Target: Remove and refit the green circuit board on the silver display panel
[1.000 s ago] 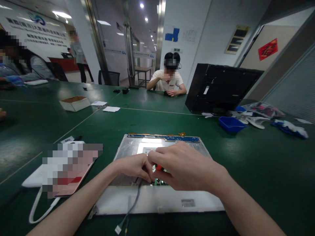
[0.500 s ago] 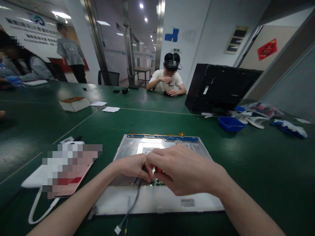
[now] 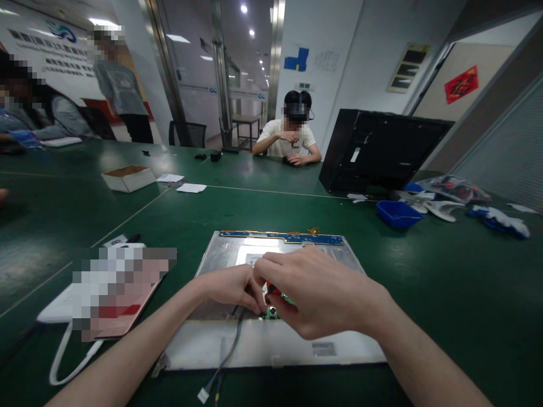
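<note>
A flat display panel [image 3: 212, 346] lies in front of me, its metal back up, with a narrow blue circuit board [image 3: 271, 237] along the far edge. My right hand [image 3: 322, 294] is closed around a red-handled screwdriver [image 3: 272, 289], mostly hidden by the fingers. Below it, part of a green circuit board [image 3: 271, 312] shows at the panel's near side. My left hand [image 3: 237, 288] is pinched at the left end of that board, beside my right fingertips; whatever it grips is hidden. A dark cable [image 3: 234, 345] with a white plug runs from there over the panel's near edge.
Left of the panel are a white device with a cable [image 3: 59, 305] and a pinkish phone-like slab [image 3: 127, 316]. Farther off stand an open box [image 3: 129, 180], a black monitor-like casing [image 3: 377, 152] and a blue tray [image 3: 399, 213]. A co-worker [image 3: 292, 135] sits opposite.
My right hand has turned slightly with the screwdriver, and more red shows between its fingers. My left hand keeps its place. A standing person in the background has shifted slightly.
</note>
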`<move>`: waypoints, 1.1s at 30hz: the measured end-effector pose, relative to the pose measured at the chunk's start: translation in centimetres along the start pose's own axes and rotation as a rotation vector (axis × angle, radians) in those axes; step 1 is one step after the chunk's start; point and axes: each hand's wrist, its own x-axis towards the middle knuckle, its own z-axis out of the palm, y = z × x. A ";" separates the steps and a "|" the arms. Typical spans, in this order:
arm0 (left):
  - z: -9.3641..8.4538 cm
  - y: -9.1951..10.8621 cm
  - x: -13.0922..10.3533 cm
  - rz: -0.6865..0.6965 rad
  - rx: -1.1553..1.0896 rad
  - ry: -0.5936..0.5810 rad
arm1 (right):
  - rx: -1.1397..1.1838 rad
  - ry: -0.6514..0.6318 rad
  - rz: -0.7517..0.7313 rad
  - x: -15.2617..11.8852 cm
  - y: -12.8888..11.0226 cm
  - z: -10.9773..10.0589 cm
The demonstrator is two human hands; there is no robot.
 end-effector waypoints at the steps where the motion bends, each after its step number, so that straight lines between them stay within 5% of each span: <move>1: 0.0 0.0 0.0 0.003 0.001 -0.001 | 0.005 -0.002 -0.001 0.0 0.0 0.0; 17: 0.1 -0.4 0.1 0.035 -0.009 -0.019 | 0.003 0.039 -0.015 0.0 0.2 0.1; 24: -0.1 0.2 0.0 -0.066 0.013 -0.037 | -0.016 0.020 0.051 0.3 0.2 0.0; 33: -0.1 -0.2 0.1 0.053 -0.023 -0.020 | 0.021 0.003 -0.013 0.0 0.1 0.0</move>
